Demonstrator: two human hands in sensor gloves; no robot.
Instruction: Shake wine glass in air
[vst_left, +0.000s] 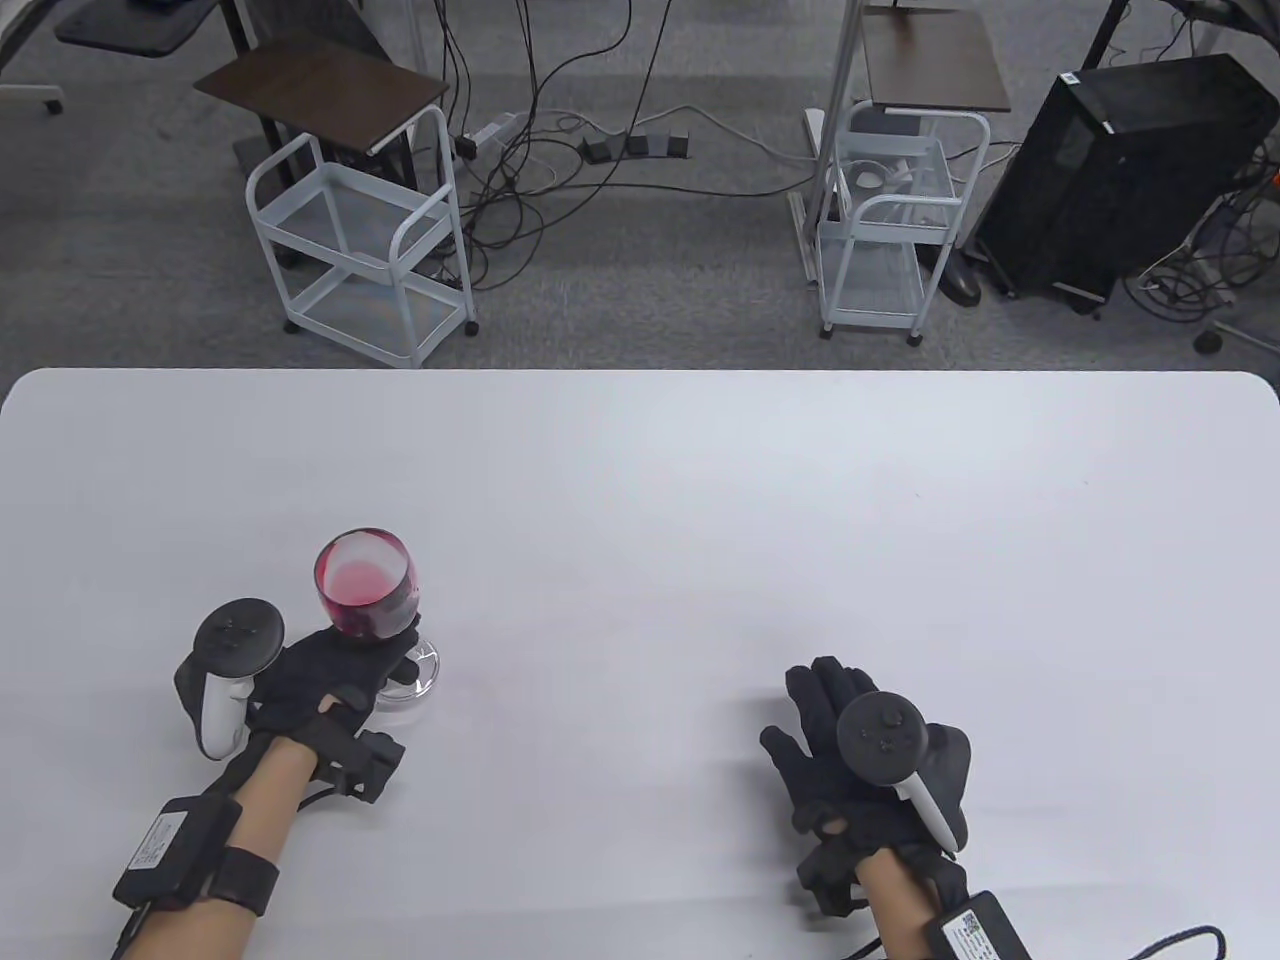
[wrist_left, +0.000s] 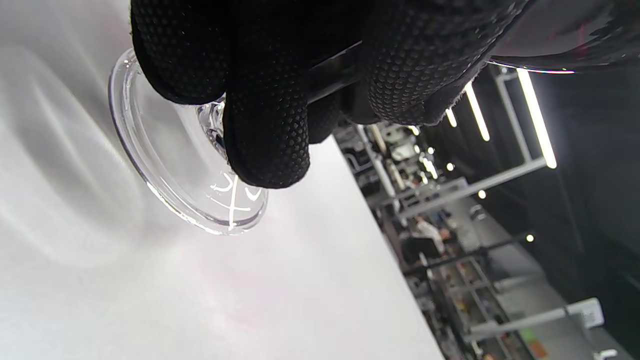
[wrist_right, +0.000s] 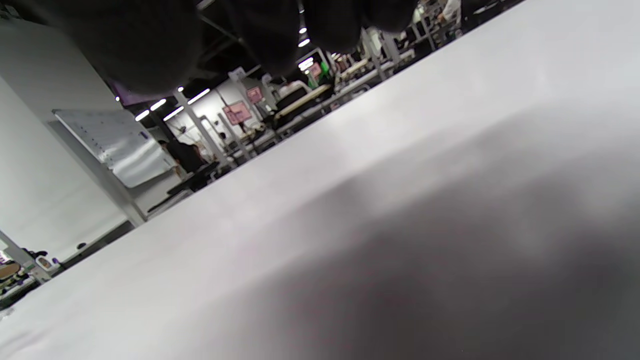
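Observation:
A wine glass (vst_left: 365, 585) with red liquid in its bowl stands at the table's left front. Its clear round foot (vst_left: 420, 675) is at the table surface; I cannot tell whether it is lifted. My left hand (vst_left: 335, 675) grips the stem under the bowl. In the left wrist view my gloved fingers (wrist_left: 265, 125) wrap the stem above the foot (wrist_left: 175, 170). My right hand (vst_left: 835, 745) rests flat on the table at the right front, fingers spread, holding nothing. The right wrist view shows only its blurred fingertips (wrist_right: 145, 50) over the table.
The white table (vst_left: 700, 480) spreads wide between and beyond the hands. Two white wire carts (vst_left: 365, 240) (vst_left: 890, 220) and a black computer case (vst_left: 1120, 170) stand on the floor past the far edge.

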